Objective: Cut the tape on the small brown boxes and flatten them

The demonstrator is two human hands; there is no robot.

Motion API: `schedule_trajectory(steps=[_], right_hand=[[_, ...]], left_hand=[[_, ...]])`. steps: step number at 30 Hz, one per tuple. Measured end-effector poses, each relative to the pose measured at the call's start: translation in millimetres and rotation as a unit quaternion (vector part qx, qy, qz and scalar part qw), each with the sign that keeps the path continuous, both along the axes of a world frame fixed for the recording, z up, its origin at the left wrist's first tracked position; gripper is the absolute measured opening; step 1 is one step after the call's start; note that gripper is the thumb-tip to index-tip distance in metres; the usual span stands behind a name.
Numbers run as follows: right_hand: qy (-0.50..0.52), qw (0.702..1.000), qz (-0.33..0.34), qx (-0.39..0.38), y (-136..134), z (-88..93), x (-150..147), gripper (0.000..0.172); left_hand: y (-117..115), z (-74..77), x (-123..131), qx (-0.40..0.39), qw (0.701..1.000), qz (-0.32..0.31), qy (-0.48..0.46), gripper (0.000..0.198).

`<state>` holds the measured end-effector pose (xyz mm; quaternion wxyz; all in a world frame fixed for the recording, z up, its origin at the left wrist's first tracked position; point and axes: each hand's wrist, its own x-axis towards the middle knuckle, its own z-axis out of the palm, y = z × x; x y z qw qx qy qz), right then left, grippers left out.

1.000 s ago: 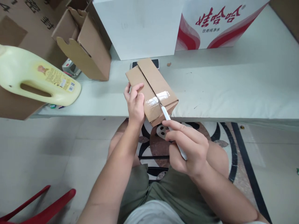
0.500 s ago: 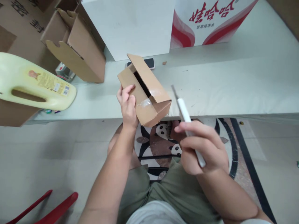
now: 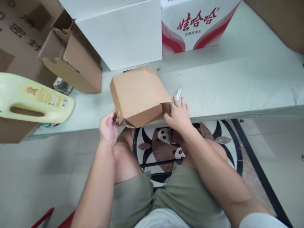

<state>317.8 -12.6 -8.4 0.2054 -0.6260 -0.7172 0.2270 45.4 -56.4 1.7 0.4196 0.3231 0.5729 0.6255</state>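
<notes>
A brown cardboard box (image 3: 140, 95) rests near the front edge of the table, its broad flat side facing up. Folded or loose flaps show at its near side. My left hand (image 3: 109, 127) is at the near left corner, fingers closed on the cardboard edge there. At the near right corner, my right hand (image 3: 178, 114) grips a small side flap between thumb and fingers. Just beyond the right fingertips lies a slim white utility knife (image 3: 179, 92) on the tabletop. What the box contains is hidden.
A light green cloth covers the table (image 3: 249, 82). White cartons, one a red-marked carton (image 3: 194, 28), stand at the back. To the left are an open brown box (image 3: 78, 60) and a pale yellow jug (image 3: 35, 98). A phone-like item (image 3: 125, 71) is mostly hidden behind the cardboard box.
The right hand has put the utility knife down on the table and taken hold of the box. The box is turned, broad side up; the left hand has shifted to its near left corner.
</notes>
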Motion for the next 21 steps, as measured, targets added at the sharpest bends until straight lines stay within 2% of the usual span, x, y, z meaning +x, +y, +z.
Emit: schedule_trajectory(steps=[3,5,8,11,13,16,19,21], right_hand=[[0.023,1.0,0.006,0.012,-2,4.8,-2,0.048],[0.057,0.998,0.028,0.03,0,7.4,-2,0.053],[0.137,0.984,0.1,0.05,3,10.7,-3,0.06],[0.233,0.958,0.161,0.044,3,13.5,-6,0.056],[0.278,0.944,0.171,0.043,3,14.2,-7,0.05],[0.298,0.942,0.14,0.059,3,13.3,-6,0.046],[0.281,0.955,0.067,0.066,3,11.9,0,0.058],[0.263,0.963,0.025,0.061,4,12.0,3,0.056]], left_hand=[[-8,1.5,0,-0.002,1.0,-0.011,-0.016,0.042],[-12,2.6,4,0.02,1.0,0.017,-0.004,0.038],[-13,2.9,8,0.05,0.997,0.063,-0.003,0.035],[-13,2.2,10,0.045,0.997,0.066,-0.022,0.028],[-14,1.3,9,0.034,0.998,0.056,-0.025,0.024],[-15,0.7,7,0.025,0.999,0.042,-0.011,0.022],[-12,2.1,4,0.029,0.999,0.034,0.011,0.029],[-9,3.7,3,0.035,0.998,0.044,0.03,0.033]])
